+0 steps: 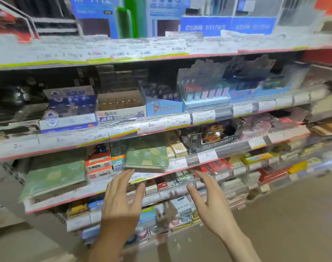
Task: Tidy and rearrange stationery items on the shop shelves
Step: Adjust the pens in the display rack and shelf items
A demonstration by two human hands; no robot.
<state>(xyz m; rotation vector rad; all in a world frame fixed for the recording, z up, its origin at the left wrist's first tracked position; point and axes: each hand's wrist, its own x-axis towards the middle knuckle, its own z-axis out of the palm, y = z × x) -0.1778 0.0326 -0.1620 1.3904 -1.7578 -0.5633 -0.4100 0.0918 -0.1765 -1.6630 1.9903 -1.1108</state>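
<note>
On mid shelf, cardboard box [121, 108] w/ small boxes

Whole frame smeared by motion blur. Price labels [152, 125] along the shelf edges: single digits readable, remaining print illegible. Blue boxes [227, 25] on the top shelf cut off by the upper edge; lettering unreadable. Left hand [120, 203] and right hand [212, 203] hide part of the packets [161, 214] on the lower shelves. Both forearms run out at the bottom edge.
</note>
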